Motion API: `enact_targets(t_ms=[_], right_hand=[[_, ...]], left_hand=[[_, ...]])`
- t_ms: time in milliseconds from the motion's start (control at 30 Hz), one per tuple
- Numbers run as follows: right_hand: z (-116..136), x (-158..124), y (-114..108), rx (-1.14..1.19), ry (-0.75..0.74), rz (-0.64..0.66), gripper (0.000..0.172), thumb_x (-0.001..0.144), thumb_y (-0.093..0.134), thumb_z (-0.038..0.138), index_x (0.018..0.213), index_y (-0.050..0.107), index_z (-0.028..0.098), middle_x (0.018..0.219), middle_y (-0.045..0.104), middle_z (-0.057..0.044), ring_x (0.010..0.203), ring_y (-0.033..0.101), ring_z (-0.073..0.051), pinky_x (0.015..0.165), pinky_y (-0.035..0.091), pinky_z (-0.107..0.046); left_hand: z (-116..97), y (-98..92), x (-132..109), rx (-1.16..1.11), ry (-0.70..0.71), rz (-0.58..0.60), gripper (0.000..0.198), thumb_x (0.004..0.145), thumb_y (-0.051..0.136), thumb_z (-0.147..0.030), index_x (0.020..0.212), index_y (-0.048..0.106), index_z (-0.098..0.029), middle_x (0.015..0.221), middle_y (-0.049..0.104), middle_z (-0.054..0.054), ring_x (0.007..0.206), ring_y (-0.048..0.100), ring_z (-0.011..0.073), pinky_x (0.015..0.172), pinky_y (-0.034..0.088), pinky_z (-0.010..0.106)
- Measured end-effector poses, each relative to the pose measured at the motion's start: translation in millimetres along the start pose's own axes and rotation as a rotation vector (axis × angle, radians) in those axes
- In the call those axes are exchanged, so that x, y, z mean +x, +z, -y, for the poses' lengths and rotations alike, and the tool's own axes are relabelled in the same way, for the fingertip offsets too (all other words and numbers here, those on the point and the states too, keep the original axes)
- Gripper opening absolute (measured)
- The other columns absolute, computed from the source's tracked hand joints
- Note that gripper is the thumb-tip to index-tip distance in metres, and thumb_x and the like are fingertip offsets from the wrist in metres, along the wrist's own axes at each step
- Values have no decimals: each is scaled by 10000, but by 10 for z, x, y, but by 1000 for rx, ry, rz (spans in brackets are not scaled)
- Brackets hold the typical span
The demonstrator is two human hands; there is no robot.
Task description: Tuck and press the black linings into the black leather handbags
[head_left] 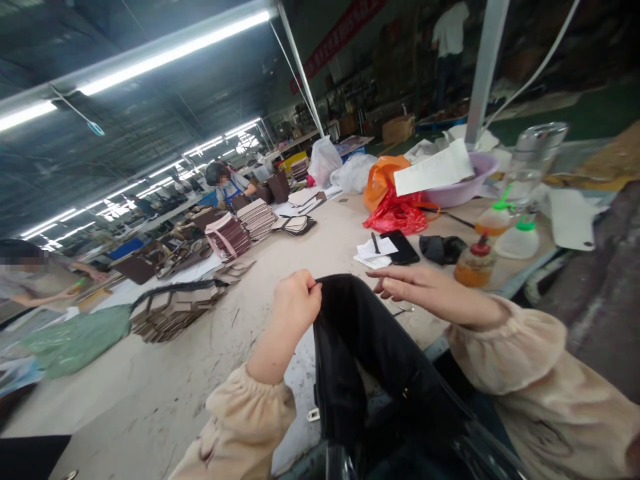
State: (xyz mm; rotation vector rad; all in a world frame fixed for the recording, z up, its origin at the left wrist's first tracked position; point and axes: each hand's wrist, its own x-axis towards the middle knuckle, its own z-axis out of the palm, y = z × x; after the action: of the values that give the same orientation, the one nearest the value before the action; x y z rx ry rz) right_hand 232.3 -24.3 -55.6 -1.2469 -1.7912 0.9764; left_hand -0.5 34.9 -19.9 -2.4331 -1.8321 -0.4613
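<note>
A black bag (343, 373) stands in front of me at the table's near edge, its mouth facing up and its dark inside showing. My left hand (295, 303) is closed on the bag's far left corner, pinching the rim between thumb and fingers. Over the far right side of the rim, my right hand (425, 288) is held with fingers stretched out; whether the fingertips touch the bag I cannot tell. A small metal clasp (313, 415) shows on the bag's left side. The lower part of the bag runs out of view.
Beyond the right hand are a phone (403, 247), white paper slips (376, 248), glue bottles (474, 263) and a red plastic bag (395, 212). Stacked brown panels (175, 310) and a green cloth (77, 340) lie left. Co-workers sit at the left (40, 280) and farther back (230, 183).
</note>
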Motion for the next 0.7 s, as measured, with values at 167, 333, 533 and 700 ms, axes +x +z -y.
enact_targets(t_ms=[167,333,533,700], right_hand=[[70,-707,42,144,42,-38,522,876,413,510,1328,465,253,1207,594,-87,1082,564,-247,919,463,-392],[215,-1332,269,20,16,-83,637,830,486,512,1408,313,309,1393,441,-56,1220,465,-266,980,429,-393],[105,-1305,667,-451,72,-354,486,836,507,477,1234,517,198,1107,640,-102,964,615,-226,842,487,-336],[-22,-1059,583,-699,76,-389,375,898,395,445,666,556,197,658,621,-37,621,587,-168,597,416,-278]], left_hand=[[-28,2,45,82,14,44,142,769,508,-272,677,585,-195,665,632,25,668,585,161,619,379,263],[-26,18,67,100,21,27,155,767,486,-257,743,621,-185,739,668,63,757,619,199,652,407,279],[52,-30,9,120,-6,5,193,745,462,-197,791,647,-170,786,686,97,801,632,227,664,423,294],[317,-250,-203,157,-23,10,189,730,474,-190,774,656,-169,772,688,91,785,631,215,653,411,281]])
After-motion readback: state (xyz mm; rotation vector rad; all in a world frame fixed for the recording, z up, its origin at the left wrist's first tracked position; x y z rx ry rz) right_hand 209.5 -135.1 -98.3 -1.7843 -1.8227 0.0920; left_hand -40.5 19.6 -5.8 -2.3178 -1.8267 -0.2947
